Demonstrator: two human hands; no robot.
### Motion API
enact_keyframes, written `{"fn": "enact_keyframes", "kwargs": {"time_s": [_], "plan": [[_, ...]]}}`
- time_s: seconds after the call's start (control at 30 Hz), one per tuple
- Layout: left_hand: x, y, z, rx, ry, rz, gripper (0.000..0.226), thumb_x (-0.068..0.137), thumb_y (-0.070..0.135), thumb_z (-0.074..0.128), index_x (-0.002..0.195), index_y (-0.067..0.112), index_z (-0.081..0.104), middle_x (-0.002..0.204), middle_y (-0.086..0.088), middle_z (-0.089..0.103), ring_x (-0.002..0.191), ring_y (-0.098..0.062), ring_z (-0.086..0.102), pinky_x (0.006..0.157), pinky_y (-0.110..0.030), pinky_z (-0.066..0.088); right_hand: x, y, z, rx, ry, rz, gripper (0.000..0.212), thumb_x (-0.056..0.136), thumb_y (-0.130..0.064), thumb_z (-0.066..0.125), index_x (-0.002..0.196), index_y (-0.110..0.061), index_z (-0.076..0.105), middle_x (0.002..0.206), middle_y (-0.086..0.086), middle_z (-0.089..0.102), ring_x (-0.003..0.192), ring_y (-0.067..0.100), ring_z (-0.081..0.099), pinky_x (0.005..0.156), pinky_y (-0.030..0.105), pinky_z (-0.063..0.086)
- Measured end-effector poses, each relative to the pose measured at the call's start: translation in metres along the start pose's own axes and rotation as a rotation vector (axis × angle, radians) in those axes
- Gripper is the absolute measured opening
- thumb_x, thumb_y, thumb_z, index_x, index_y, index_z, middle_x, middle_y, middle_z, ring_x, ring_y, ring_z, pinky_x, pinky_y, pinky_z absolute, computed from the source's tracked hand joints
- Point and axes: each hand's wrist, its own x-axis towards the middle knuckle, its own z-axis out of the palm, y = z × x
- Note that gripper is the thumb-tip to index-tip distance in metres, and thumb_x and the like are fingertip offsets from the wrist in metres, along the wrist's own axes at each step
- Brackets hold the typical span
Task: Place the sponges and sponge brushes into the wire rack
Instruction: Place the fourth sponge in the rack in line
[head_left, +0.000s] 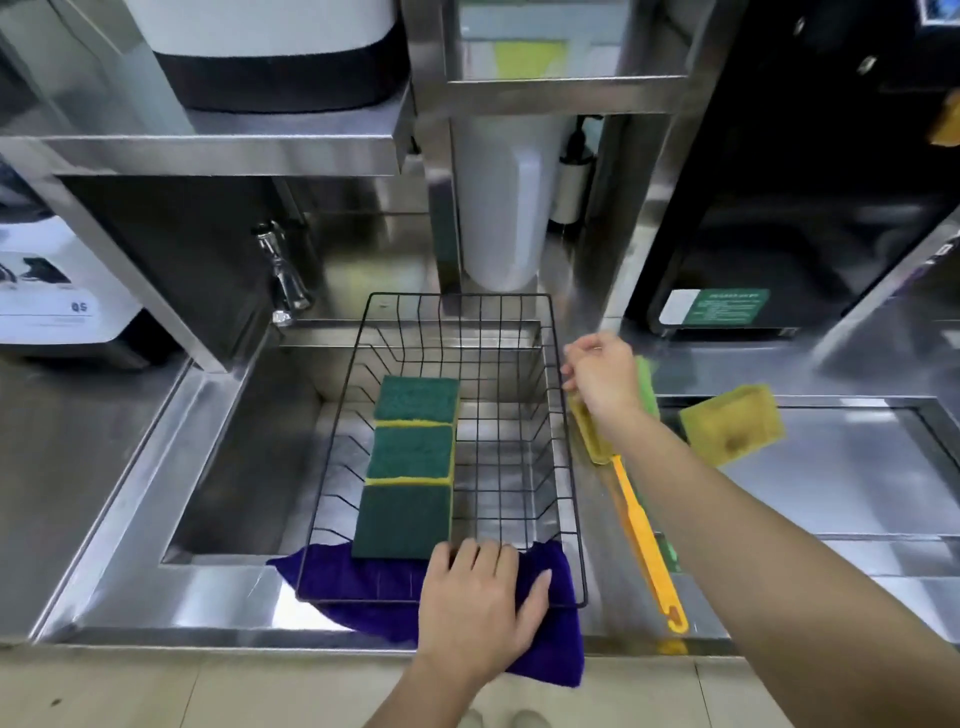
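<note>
A black wire rack (563, 467) sits across the sink. Three green-topped yellow sponges (410, 457) lie in a row along its left side. My left hand (480, 608) rests palm down over the rack's front rim, fingers flat, gripping nothing. My right hand (602, 379) hovers at the rack's right rim with curled, blurred fingers, over the heads of two sponge brushes. The yellow brush (587, 436) with an orange handle (647, 545) lies on the counter beside the rack. A green brush (647, 387) shows behind my hand. A loose yellow sponge (732, 423) lies further right.
A purple cloth (550, 644) lies under the rack's front edge and hangs over the counter. A tap (283, 275) stands at the sink's back left. A white cylinder (501, 208) stands behind the rack, and a black appliance (779, 208) at the back right.
</note>
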Motion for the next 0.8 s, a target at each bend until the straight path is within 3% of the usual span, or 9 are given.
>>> {"fn": "enact_keyframes", "kwargs": {"time_s": [0.07,0.17,0.27,0.33,0.43,0.57,0.7,0.8], "plan": [[0.005,0.019,0.003,-0.021,-0.062,0.026,0.042,0.087,0.049,0.046,0.067,0.017,0.063,0.064,0.001,0.060,0.060,-0.020,0.055,0.063,-0.034,0.044,0.007,0.006,-0.031,-0.015,0.161,-0.008,0.004,0.086,-0.015,0.053,0.084,-0.014,0.057,0.082,0.009,0.063,0.068,0.023,0.055,0.061,0.030,0.045],[0.009,0.031,0.006,-0.024,-0.093,0.051,0.040,0.086,0.048,0.046,0.068,0.017,0.063,0.066,0.001,0.060,0.060,-0.020,0.056,0.060,-0.033,0.047,0.018,0.027,-0.079,-0.175,0.368,0.055,0.029,0.084,-0.024,0.056,0.108,-0.009,0.056,0.107,0.009,0.062,0.099,0.028,0.058,0.089,0.039,0.045],[0.008,0.031,0.009,-0.032,-0.061,0.061,0.040,0.087,0.045,0.046,0.068,0.014,0.062,0.066,-0.001,0.059,0.060,-0.022,0.056,0.057,-0.035,0.048,0.023,0.054,-0.116,-0.370,0.443,0.184,0.050,0.082,-0.037,0.059,0.123,-0.012,0.047,0.131,0.019,0.047,0.120,0.039,0.049,0.100,0.049,0.041],[0.007,0.030,0.011,-0.030,-0.033,0.063,0.041,0.088,0.044,0.045,0.068,0.013,0.063,0.067,-0.002,0.060,0.060,-0.023,0.056,0.057,-0.036,0.048,0.019,0.067,-0.132,-0.429,0.368,0.235,0.060,0.082,-0.042,0.061,0.136,-0.027,0.037,0.144,0.018,0.030,0.131,0.039,0.035,0.106,0.051,0.035],[0.007,0.031,0.014,-0.017,-0.006,0.066,0.043,0.090,0.043,0.044,0.069,0.012,0.064,0.067,-0.002,0.060,0.059,-0.024,0.056,0.056,-0.036,0.047,0.012,0.082,-0.140,-0.582,0.151,0.157,0.067,0.077,-0.053,0.063,0.137,-0.045,0.035,0.154,0.013,0.012,0.139,0.038,0.021,0.110,0.053,0.030],[0.006,0.030,0.017,-0.009,0.013,0.062,0.044,0.092,0.043,0.043,0.068,0.012,0.063,0.067,-0.002,0.059,0.060,-0.024,0.055,0.056,-0.035,0.045,0.005,0.085,-0.139,-0.764,-0.123,0.110,0.085,0.062,-0.058,0.075,0.136,-0.038,0.039,0.157,0.013,0.001,0.143,0.043,0.008,0.115,0.051,0.022],[0.006,0.031,0.016,-0.001,0.007,0.050,0.049,0.096,0.043,0.037,0.069,0.011,0.063,0.066,-0.003,0.059,0.060,-0.023,0.055,0.056,-0.035,0.045,0.005,0.078,-0.139,-0.993,-0.377,0.212,0.122,0.059,-0.049,0.082,0.148,-0.038,-0.001,0.154,0.013,-0.032,0.141,0.047,-0.021,0.119,0.053,0.008],[0.006,0.032,0.015,0.014,0.002,0.035,0.048,0.095,0.043,0.038,0.070,0.011,0.064,0.067,-0.003,0.060,0.061,-0.023,0.056,0.057,-0.035,0.045,0.008,0.080,-0.143,-1.086,-0.420,0.191,0.125,0.058,-0.036,0.086,0.147,-0.040,-0.002,0.157,0.013,-0.023,0.143,0.048,-0.008,0.116,0.053,0.022]]}}
